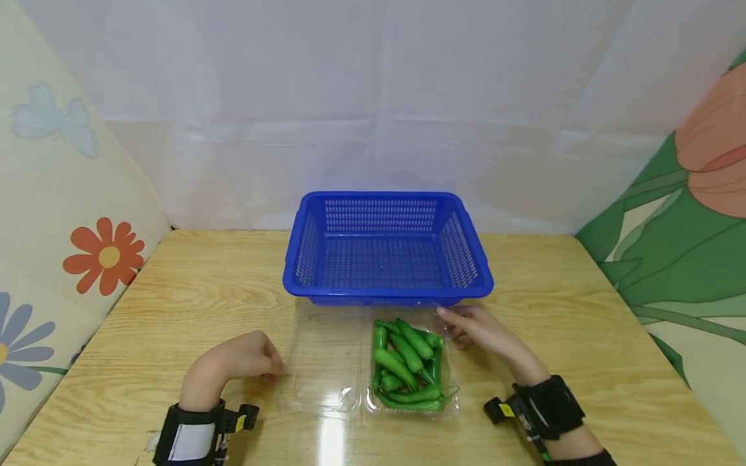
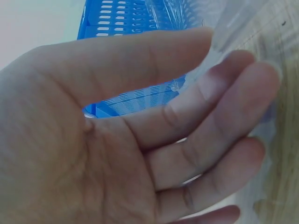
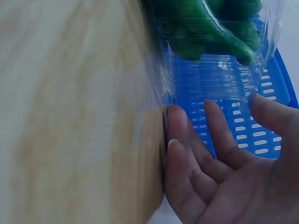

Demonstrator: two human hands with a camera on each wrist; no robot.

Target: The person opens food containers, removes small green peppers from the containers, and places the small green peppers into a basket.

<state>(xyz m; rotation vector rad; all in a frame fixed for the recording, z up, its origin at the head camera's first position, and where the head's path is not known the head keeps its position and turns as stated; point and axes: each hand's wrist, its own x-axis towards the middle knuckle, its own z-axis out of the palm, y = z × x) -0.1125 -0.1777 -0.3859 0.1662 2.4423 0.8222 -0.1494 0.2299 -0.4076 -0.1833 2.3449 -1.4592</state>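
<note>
A clear plastic clamshell box lies opened out on the table, its right half full of green chili peppers (image 1: 408, 366). The box's flat lid (image 1: 326, 366) spreads to the left. Beside the lid's left edge is my left hand (image 1: 247, 356), fingertips right at the plastic. In the left wrist view, a gap shows between thumb (image 2: 154, 53) and fingers, with nothing gripped. My right hand (image 1: 480, 330) is at the upper right corner of the filled half. Its thumb (image 3: 271, 109) touches the plastic rim in the right wrist view, and the loosely bent fingers sit just off the wall.
Directly behind the box stands a blue slotted plastic basket (image 1: 381, 259) with nothing in it. The wooden table (image 1: 204, 278) meets a white cloth backdrop (image 1: 373, 97) at the rear. Printed flower panels flank both sides.
</note>
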